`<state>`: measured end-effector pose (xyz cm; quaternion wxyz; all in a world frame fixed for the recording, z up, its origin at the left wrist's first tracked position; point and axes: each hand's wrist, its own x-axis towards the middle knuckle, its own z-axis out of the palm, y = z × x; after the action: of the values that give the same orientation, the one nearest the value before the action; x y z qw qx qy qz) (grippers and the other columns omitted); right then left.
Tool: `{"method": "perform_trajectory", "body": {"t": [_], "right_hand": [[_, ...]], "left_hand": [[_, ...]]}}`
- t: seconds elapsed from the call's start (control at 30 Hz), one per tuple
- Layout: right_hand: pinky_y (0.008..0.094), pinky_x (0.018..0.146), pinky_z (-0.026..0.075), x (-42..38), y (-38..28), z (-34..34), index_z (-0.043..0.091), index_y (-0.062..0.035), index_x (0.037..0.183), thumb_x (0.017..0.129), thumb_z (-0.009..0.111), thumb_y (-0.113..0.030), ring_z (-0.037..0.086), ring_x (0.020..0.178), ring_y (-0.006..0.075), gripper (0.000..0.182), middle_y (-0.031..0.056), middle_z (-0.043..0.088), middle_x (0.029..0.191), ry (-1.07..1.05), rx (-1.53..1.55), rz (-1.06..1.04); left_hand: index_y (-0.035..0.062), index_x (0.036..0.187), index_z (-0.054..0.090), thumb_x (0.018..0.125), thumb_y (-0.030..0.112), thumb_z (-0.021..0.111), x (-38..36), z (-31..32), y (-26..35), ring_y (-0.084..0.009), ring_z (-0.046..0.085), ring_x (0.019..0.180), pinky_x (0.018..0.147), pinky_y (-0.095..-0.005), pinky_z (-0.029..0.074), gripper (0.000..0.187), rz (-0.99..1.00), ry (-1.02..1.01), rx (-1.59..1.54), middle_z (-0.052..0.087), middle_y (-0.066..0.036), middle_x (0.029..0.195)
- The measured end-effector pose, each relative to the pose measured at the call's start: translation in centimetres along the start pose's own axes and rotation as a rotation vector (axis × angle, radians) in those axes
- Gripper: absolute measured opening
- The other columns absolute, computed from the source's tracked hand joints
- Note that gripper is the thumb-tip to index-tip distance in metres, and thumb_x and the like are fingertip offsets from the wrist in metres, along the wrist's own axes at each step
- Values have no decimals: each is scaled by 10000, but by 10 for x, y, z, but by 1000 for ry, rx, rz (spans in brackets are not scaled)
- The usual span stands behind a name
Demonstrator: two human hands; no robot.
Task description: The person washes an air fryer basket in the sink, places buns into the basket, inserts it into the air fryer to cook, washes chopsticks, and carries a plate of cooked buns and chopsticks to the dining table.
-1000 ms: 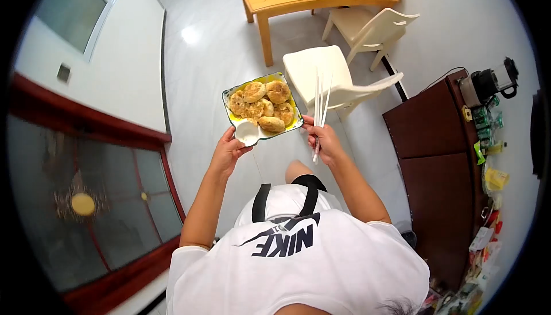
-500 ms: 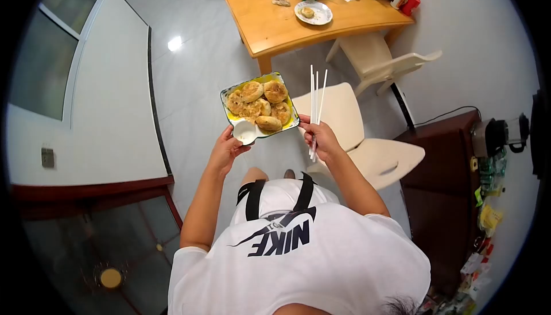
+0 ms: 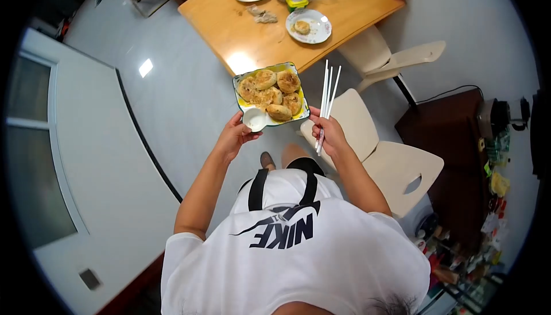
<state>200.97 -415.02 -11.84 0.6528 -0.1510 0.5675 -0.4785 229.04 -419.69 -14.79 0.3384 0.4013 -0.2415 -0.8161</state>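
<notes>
A: Which step is judged to be in hand?

B: A carry. A dish of fried cakes [image 3: 271, 90] is held out in front of the body, just short of the near edge of the wooden bench [image 3: 252, 33], so the load is judged to be in the last stretch of a walk rather than set down.

A: How is the dish gripped?

B: It is held at its near-left corner by the left hand [image 3: 235, 137]. The fingers are curled under the rim and the thumb is laid beside a small white sauce cup [image 3: 254, 119] that sits on that corner. The far side of the dish is seen over the bench edge, but no contact with the wood can be made out.

A: And the other hand?

B: A bundle of white chopsticks [image 3: 327, 99] is pinched in the right hand [image 3: 328, 137]; the fingers are closed round the lower ends, and the tips are pointed up and away. The dish's right edge is close to that hand, though whether it is touched cannot be told.

A: What would be called for next?

B: Probably a level lowering onto bare wood, since the dish is carried mostly at one corner and the cup could slide. A clear patch is seen near the plate with one cake [image 3: 309, 26]. Two pale chairs [image 3: 376, 154] are stood on the right, close to the path.
</notes>
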Motion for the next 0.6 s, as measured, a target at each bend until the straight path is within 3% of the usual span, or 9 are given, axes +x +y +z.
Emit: {"method": "perform_trajectory", "body": {"t": [0.07, 0.23, 0.37, 0.4, 0.6], "right_hand": [[210, 509, 395, -9, 4, 5, 512, 20, 1259, 879, 515, -34, 420, 547, 58, 384, 11, 557, 855, 28, 42, -7], [209, 460, 363, -12, 25, 10, 527, 9, 1259, 869, 565, -55, 417, 534, 58, 397, 27, 554, 862, 120, 78, -98], [211, 458, 369, -2, 45, 9, 528, 0, 1258, 862, 577, -57, 406, 517, 61, 403, 22, 554, 823, 144, 99, -193], [211, 458, 369, -32, 35, 30, 523, -2, 1264, 861, 578, -55, 403, 515, 60, 410, 18, 550, 814, 162, 151, -153], [211, 455, 358, -58, 69, 42, 513, -11, 1281, 858, 565, -45, 383, 501, 50, 427, -14, 512, 756, 247, 220, -251]], "left_hand": [[16, 1340, 386, 771, -34, 480, 0, -5, 5, -245, 664, 827, 747, -322, 570, 579, -23, -16, 45, 610, -131, 1062], [67, 1340, 423, 790, -21, 506, 11, -19, 3, -124, 579, 634, 604, -247, 512, 563, -38, -68, 72, 565, -49, 880], [96, 1367, 410, 791, -40, 471, 33, -33, 5, -118, 522, 619, 552, -231, 454, 594, -16, -191, 108, 574, -50, 904], [96, 1373, 402, 793, -38, 471, 0, -20, 33, -117, 523, 620, 546, -229, 447, 599, -54, -169, 142, 571, -49, 898], [92, 1368, 376, 816, -24, 448, -12, -24, 35, -110, 525, 622, 533, -220, 421, 569, -56, -236, 254, 560, -44, 855]]}}
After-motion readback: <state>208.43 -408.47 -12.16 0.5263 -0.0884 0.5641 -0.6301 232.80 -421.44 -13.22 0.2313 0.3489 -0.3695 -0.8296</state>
